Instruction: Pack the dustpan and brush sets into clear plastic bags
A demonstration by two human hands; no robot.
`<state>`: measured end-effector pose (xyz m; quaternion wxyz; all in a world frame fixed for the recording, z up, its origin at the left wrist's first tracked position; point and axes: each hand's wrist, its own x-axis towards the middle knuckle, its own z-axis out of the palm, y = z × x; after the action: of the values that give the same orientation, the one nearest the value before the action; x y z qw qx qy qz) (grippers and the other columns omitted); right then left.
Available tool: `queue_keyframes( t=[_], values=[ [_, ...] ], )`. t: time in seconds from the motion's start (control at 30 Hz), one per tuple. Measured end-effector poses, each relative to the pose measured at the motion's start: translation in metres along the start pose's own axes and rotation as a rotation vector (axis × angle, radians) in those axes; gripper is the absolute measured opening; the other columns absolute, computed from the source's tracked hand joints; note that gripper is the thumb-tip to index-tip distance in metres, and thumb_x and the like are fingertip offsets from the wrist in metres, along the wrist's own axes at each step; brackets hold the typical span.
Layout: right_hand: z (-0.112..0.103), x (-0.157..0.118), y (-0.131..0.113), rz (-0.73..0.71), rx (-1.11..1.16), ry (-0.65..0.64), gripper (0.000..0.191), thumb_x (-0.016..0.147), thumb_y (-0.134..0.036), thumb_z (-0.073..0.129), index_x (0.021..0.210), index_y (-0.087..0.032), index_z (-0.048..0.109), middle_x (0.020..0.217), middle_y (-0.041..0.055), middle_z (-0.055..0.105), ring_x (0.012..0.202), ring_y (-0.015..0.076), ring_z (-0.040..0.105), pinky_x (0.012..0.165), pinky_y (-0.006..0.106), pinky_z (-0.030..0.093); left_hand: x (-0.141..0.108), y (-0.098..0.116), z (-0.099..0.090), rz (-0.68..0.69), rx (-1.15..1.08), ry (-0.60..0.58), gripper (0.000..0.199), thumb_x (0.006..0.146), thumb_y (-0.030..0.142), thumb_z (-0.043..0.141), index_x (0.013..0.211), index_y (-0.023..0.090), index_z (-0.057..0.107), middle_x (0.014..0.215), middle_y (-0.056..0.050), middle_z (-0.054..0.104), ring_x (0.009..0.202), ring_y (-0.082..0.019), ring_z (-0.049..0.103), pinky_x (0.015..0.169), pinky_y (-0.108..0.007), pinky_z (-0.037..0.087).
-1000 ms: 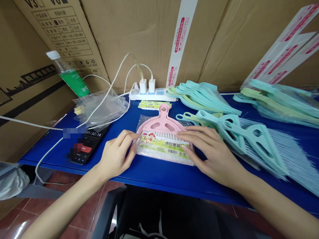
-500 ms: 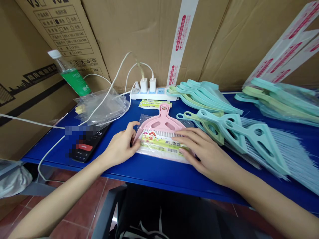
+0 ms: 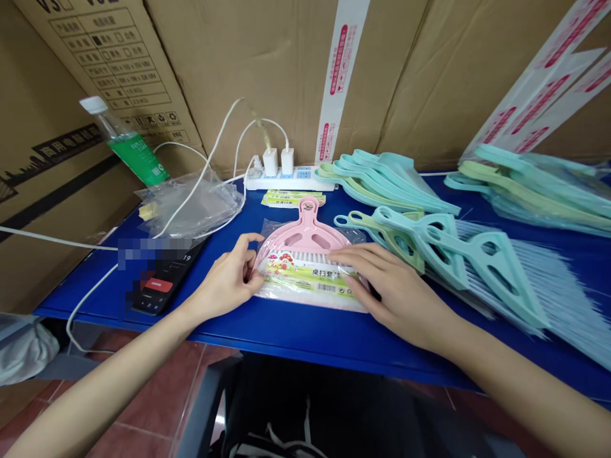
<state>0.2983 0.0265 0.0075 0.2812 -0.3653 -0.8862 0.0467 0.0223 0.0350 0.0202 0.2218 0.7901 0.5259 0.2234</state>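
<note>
A pink dustpan [image 3: 306,224] with a white-bristled brush lies in a clear plastic bag [image 3: 286,297] on the blue table, its handle pointing away from me. A printed label card [image 3: 305,272] with red mushrooms covers the middle of the set. My left hand [image 3: 231,273] pinches the bag's left edge, thumb in front and fingers curled behind. Across the right side of the bag rests my right hand [image 3: 394,289], its fingers stretched out over the label's end. That hand hides the bag's right corner.
Mint and green dustpans [image 3: 377,181] and brushes [image 3: 458,254] are piled to the right, with bagged sets [image 3: 534,191] beyond. Behind stand a power strip [image 3: 286,181] and label cards [image 3: 291,198]. Leftward are empty bags [image 3: 195,207], a bottle [image 3: 138,156], a phone [image 3: 162,283] and white cables.
The view has shifted slightly, so everything sits a little further left. Both hands keep nearly the same places on the bagged dustpan set.
</note>
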Motion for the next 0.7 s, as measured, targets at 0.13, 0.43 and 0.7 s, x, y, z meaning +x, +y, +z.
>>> queue_keyframes(
  t=[0.13, 0.43, 0.7],
  values=[
    [0.0005, 0.0009, -0.0008, 0.016, 0.043, 0.033, 0.039, 0.095, -0.012, 0.041, 0.126, -0.023, 0.062, 0.114, 0.0093, 0.072, 0.106, 0.0266, 0.064, 0.087, 0.049, 0.056, -0.0004, 0.0001, 0.0007, -0.003, -0.025, 0.001, 0.048, 0.072, 0.017, 0.046, 0.118, 0.022, 0.038, 0.057, 0.014, 0.042, 0.049, -0.010, 0.042, 0.056, -0.023, 0.034],
    [0.0042, 0.0065, -0.0017, 0.069, 0.098, 0.035, 0.048, 0.082, -0.002, 0.046, 0.120, -0.026, 0.064, 0.107, 0.0076, 0.072, 0.100, 0.0284, 0.061, 0.080, 0.047, 0.056, 0.0008, 0.0009, 0.0011, 0.006, -0.008, 0.003, 0.045, 0.072, 0.017, 0.046, 0.116, 0.021, 0.040, 0.057, 0.013, 0.042, 0.048, -0.010, 0.041, 0.054, -0.023, 0.032],
    [0.0075, 0.0056, -0.0020, 0.071, 0.113, 0.022, 0.048, 0.072, 0.004, 0.041, 0.105, -0.024, 0.063, 0.108, 0.0054, 0.071, 0.097, 0.0270, 0.059, 0.080, 0.046, 0.053, 0.0018, 0.0018, 0.0022, -0.010, -0.009, -0.005, 0.036, 0.072, 0.017, 0.046, 0.107, 0.023, 0.040, 0.056, 0.014, 0.040, 0.047, -0.010, 0.040, 0.056, -0.023, 0.031]
  ],
)
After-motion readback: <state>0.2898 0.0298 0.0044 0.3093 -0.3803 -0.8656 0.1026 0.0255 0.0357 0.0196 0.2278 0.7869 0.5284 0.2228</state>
